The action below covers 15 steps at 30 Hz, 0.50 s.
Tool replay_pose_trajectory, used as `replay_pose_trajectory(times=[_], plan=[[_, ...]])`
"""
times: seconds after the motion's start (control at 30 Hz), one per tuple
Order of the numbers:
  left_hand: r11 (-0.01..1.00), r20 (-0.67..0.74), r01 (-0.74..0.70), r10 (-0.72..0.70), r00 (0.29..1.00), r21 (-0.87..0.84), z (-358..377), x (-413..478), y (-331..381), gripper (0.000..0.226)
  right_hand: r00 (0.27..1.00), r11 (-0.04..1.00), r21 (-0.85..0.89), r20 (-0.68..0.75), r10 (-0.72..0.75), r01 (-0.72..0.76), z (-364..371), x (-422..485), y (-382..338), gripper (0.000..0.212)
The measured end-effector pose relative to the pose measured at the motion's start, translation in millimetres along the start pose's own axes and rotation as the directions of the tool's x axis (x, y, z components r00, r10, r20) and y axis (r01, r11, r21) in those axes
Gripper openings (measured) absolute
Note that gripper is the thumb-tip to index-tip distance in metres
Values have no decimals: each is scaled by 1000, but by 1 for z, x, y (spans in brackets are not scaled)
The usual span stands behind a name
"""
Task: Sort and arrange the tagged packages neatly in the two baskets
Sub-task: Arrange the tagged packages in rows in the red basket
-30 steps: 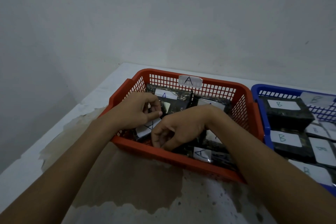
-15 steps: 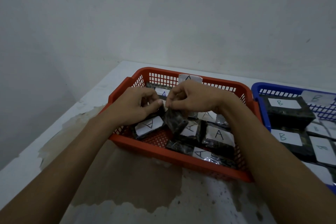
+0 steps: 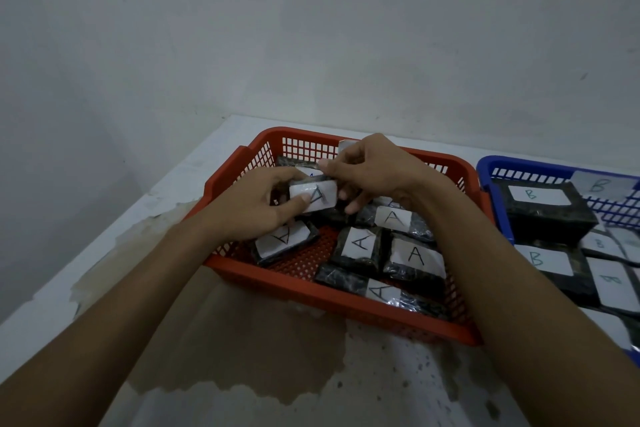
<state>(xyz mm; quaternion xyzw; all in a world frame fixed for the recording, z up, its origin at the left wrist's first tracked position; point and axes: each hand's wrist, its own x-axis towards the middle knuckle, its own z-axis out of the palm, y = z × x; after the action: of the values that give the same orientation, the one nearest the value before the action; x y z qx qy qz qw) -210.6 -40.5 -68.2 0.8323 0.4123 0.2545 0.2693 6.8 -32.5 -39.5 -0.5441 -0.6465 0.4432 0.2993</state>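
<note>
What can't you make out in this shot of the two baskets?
Head view only:
- Red basket back row: packages and the rim tag are hidden behind the left hand and right hand.
- Held package: the hands cover its body.
- Blue basket: cut off by the right edge, so no count.
- Lower B tags: blurred.

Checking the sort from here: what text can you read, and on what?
"A": tag on the package held by both hands.
"A": four packages lying in the red basket.
"B": two packages in the blue basket, and its rim tag.
Other blue-basket tags: blurred.
</note>
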Motion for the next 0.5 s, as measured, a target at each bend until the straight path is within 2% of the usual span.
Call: replay_pose_trajectory(times=[0.07, 0.13, 0.33, 0.43, 0.5], plan=[[987, 3, 27, -27, 1000, -159, 0, -1, 0, 27, 997, 993, -88, 24, -74, 76, -2, -2, -1, 23], [970, -6, 39, -42, 999, -242, 0, -1, -1, 27, 989, 980, -145, 74, -130, 139, -2, -4, -3, 22], [978, -81, 1, -18, 997, -208, 0, 1, -6, 23, 971, 942, -236, 61, -230, 238, 4, -3, -3, 35], [989, -182, -52, 26, 983, -138, 0, 2, -8, 27, 974, 944, -238, 34, -225, 227, 4, -3, -3, 30], [984, -231, -74, 36, 972, -160, 1, 4, -10, 32, 976, 952, -219, 85, -199, 213, 3, -3, -3, 33]])
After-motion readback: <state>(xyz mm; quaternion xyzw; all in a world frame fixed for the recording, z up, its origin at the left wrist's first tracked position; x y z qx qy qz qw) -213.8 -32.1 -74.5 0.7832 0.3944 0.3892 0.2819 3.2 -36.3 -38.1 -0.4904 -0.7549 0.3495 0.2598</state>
